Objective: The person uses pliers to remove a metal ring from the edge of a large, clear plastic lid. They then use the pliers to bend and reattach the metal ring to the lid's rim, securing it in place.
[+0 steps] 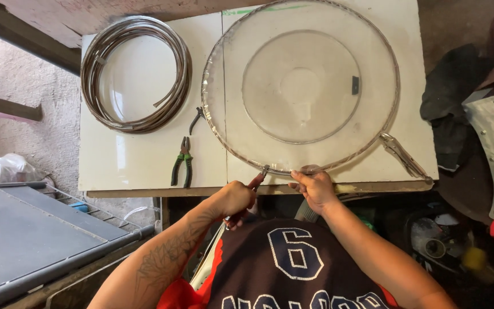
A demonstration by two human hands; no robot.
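A large clear plastic disc (301,86) with a metal band around its rim lies on a white table (144,160). My left hand (234,198) grips red-handled pliers (255,183) whose jaws bite the band at the disc's near edge. My right hand (314,187) presses fingers on the rim just to the right of the jaws. Locking pliers (404,157) are clamped on the rim at the lower right.
A coil of metal trim (135,74) lies at the table's left. Green-handled pliers (182,163) and a small black cutter (196,119) lie beside it. A grey metal surface (30,234) stands at lower left. Dark cloth and clutter (458,114) sit at the right.
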